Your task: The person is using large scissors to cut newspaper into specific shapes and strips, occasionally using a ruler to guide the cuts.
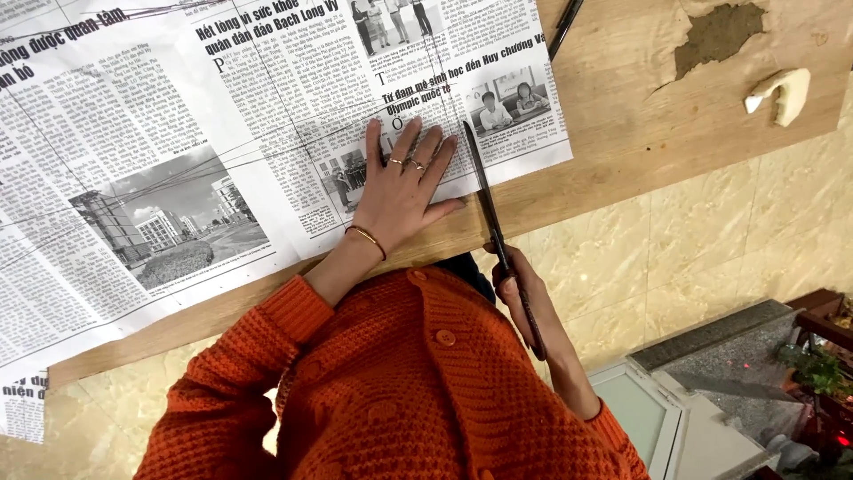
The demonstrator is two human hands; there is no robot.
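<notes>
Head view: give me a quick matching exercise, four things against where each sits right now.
1. left hand
2. scissors
3. newspaper
4. white scrap

A. alone near the wooden table's far right
B. spread over the table
C. flat on the paper
D. in the right hand, blades at the paper's edge

Pairs: 1-C, 2-D, 3-B, 4-A

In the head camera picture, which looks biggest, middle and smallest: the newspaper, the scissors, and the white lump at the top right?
1. Newspaper, by far the largest; it runs off the picture's edges.
2. Scissors, long and thin, held by the right hand, which hides part of them.
3. White lump, the smallest.
</notes>
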